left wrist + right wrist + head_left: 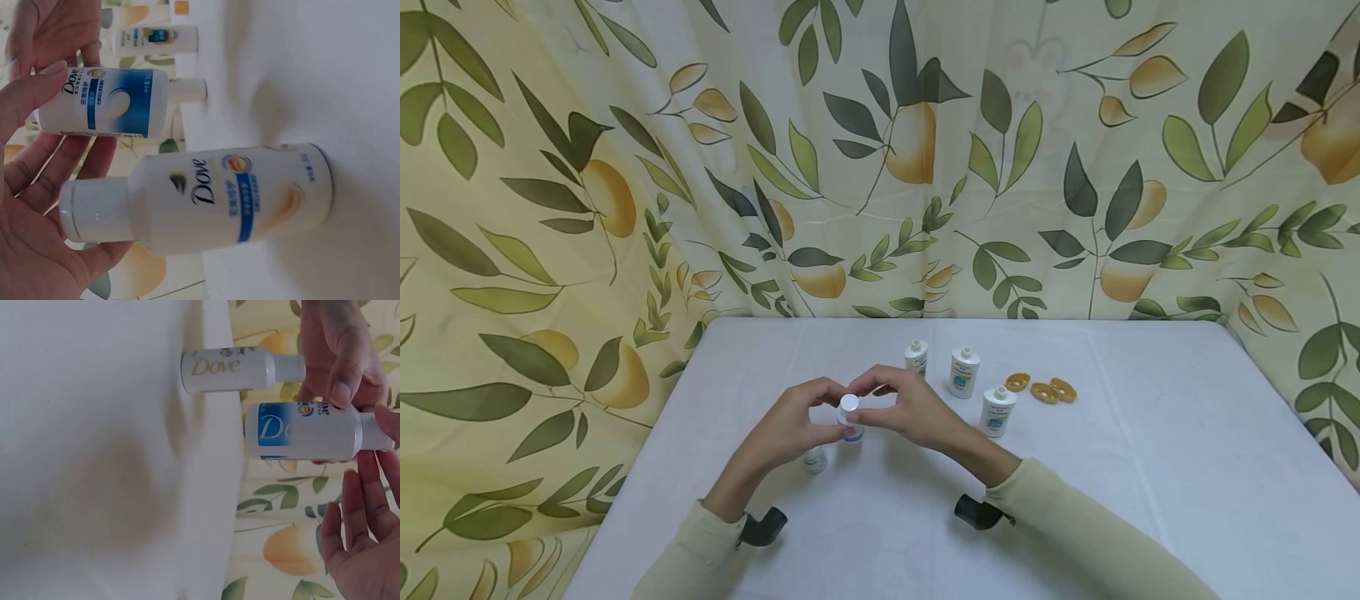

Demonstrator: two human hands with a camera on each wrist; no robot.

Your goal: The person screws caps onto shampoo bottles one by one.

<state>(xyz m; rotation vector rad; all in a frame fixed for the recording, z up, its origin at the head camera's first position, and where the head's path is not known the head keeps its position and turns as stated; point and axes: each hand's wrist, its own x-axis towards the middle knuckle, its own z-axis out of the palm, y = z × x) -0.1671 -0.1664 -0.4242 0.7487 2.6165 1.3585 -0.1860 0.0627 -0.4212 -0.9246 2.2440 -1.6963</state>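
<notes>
A small white Dove bottle with a blue lower label (119,103) is held up between both hands in front of the person. My left hand (784,425) grips its body with thumb and fingers. At the white cap (849,403), my right hand (913,411) pinches with thumb and fingertips; in the right wrist view the other fingers of this hand (369,550) spread away from the bottle. Another white Dove bottle (231,200), capped and with a gold-toned label, stands upright on the table just below the left hand, partly covered in the head view.
Three white bottles with narrow necks stand beyond the right hand: one at the back (916,354), one beside it (964,372), one nearer (997,412). Several yellow-brown rings (1045,392) lie to their right. A white cloth covers the table (1150,467); a leaf-patterned curtain (880,167) hangs behind.
</notes>
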